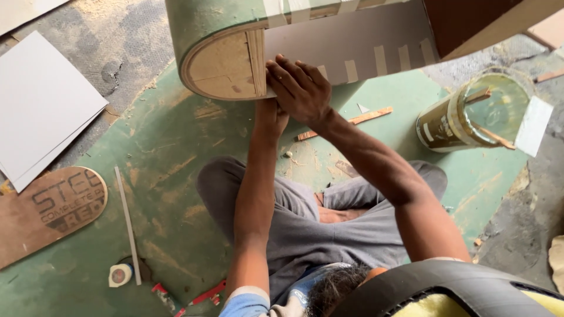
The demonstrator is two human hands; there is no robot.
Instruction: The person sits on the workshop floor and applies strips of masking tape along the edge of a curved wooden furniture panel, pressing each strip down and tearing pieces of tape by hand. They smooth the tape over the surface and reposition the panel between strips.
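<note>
The right hand (298,88) lies flat, fingers spread, on the curved board (226,64). The left hand (270,114) sits beneath it, grip hidden. A glue can (452,123) stands on the green floor (170,194).

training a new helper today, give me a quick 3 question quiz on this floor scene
1. True or false: the right hand lies flat on the rounded end of the curved panel piece.
2. What stands on the floor by the person's right side? A) a glue tin with sticks in it B) a power drill C) a paint roller
3. Where is the left hand relative to the right one?

Key:
1. True; its fingers press at the edge where the rounded end meets the white sheet.
2. A
3. Just below it, reaching up under the same edge, partly hidden; whether it has a grip on anything cannot be told.
</note>
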